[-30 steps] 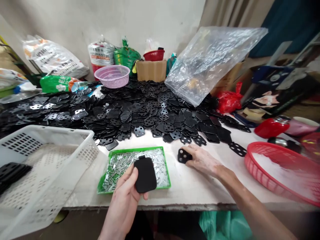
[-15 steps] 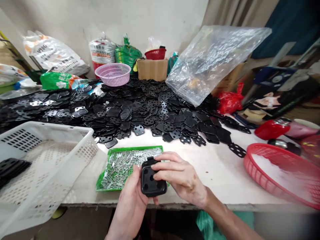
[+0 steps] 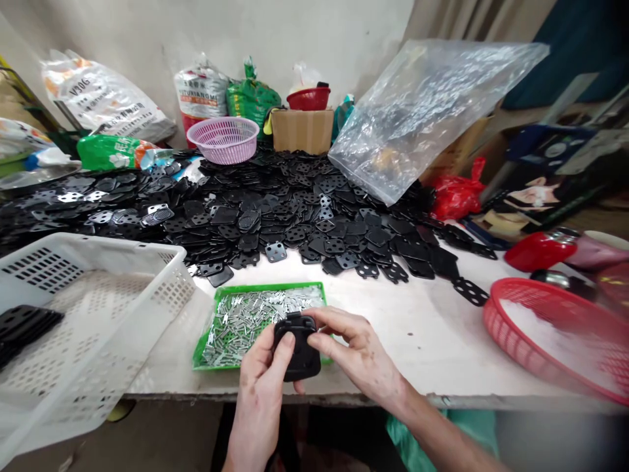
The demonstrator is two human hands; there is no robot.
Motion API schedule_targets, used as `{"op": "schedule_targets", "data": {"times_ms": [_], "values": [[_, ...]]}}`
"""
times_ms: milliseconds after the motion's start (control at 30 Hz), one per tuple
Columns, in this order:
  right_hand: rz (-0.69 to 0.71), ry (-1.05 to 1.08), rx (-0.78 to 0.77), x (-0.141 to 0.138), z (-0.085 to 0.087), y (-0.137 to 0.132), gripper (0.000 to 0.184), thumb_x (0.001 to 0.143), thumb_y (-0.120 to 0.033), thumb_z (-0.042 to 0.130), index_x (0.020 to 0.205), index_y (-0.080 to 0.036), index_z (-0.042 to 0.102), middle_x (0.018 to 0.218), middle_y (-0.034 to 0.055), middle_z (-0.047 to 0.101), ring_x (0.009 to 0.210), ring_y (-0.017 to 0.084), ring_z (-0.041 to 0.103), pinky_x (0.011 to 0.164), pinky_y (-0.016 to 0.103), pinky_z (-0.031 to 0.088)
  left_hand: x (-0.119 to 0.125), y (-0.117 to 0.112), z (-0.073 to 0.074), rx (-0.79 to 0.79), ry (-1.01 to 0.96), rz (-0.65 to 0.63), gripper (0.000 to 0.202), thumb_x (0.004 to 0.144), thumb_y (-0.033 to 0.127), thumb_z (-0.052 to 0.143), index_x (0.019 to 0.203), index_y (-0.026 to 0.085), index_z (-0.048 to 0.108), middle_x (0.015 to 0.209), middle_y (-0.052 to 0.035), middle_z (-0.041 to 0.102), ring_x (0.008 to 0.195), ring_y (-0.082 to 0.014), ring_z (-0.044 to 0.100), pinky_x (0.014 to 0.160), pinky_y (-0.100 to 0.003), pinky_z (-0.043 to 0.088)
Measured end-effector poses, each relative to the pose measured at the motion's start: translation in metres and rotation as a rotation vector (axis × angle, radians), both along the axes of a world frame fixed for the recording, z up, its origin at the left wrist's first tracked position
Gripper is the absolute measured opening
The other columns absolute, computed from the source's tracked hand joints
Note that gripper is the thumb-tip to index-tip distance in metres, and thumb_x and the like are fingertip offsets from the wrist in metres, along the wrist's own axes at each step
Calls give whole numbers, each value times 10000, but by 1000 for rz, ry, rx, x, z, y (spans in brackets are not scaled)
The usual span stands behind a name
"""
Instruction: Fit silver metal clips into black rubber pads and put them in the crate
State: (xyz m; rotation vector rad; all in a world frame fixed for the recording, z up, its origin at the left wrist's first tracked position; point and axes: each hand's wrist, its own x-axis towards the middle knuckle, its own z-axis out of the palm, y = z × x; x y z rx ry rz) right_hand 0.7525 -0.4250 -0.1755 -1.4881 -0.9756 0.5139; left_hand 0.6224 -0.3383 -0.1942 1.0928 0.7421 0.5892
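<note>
- Both hands met at the table's near edge. The left hand (image 3: 260, 383) and the right hand (image 3: 361, 354) held a black moulded pad (image 3: 299, 360) between them.
- The pad was in the air, over the near right corner of the green plastic tray (image 3: 268, 286). Whether it touched the tray, I could not tell.
- Its long axis ran roughly away from the person, tipped slightly, with a small tab at the far end. The left hand was under and around the near part, and the right came in from the right side toward the far edge.
- Left fingers: mostly hidden behind the pad. The thumb lay pressed on the front face.
- Right fingers: curved and slightly parted, tips on the pad's upper right edge, pinching it against the left hand's grip. Exact contact was partly hidden.
- Pad surface: matte, soft-looking, with rounded corners.
- The tray held many small bright metal pieces (image 3: 246, 324), slim and lying every way.
- Beyond it, thin black perforated plates (image 3: 275, 203) lay in a heap, each with rounded corners and several holes.
- To the left stood a white perforated plastic crate (image 3: 98, 246). To the right was a red plastic basket (image 3: 515, 295).
</note>
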Motion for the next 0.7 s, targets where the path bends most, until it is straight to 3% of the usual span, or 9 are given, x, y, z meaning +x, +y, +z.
{"op": "schedule_targets", "data": {"times_ms": [200, 367, 433, 500, 567, 700], "values": [[-87, 85, -62, 3, -7, 4, 235, 799, -266, 661, 989, -176, 765, 886, 51, 731, 817, 190, 657, 713, 279, 541, -1, -4, -8, -119, -3, 130, 427, 717, 350, 784, 1108, 191, 716, 1005, -83, 724, 735, -213, 656, 556, -262, 517], [-48, 229, -139, 0, -8, 4, 494, 782, -293, 681, 1263, -184, 639, 1034, 63, 710, 731, 152, 647, 606, 239, 541, 6, -4, 3, -114, -71, 146, 432, 747, 355, 759, 1131, 169, 697, 1027, -101, 728, 887, -259, 672, 678, -297, 552], [-5, 221, -163, -4, -11, 5, 595, 753, -247, 718, 1330, -200, 580, 978, 34, 717, 684, 131, 630, 586, 218, 526, 9, -3, 8, -93, -100, 171, 381, 772, 339, 743, 1112, 175, 694, 1050, -87, 726, 964, -250, 659, 748, -284, 547], [30, 156, -167, -7, -18, 7, 492, 785, -224, 695, 1271, -187, 623, 813, 1, 708, 633, 125, 610, 562, 207, 508, 10, -1, 10, -56, -115, 201, 335, 787, 322, 735, 1091, 188, 692, 1058, -67, 726, 977, -227, 652, 754, -257, 540], [6, 72, -144, -7, -25, 8, 307, 848, -239, 636, 1142, -166, 689, 724, 0, 684, 600, 135, 612, 540, 217, 507, 10, 1, 8, -37, -125, 212, 306, 792, 329, 730, 1060, 185, 694, 1028, -63, 728, 886, -210, 663, 662, -244, 544], [-217, -248, 17, 5, -26, 5, 201, 906, -237, 572, 1046, -168, 698, 866, 61, 698, 688, 171, 657, 618, 266, 552, 10, 3, 0, -102, -109, 338, 263, 789, 349, 731, 990, 184, 697, 998, -56, 721, 773, -201, 666, 545, -258, 538]]}}
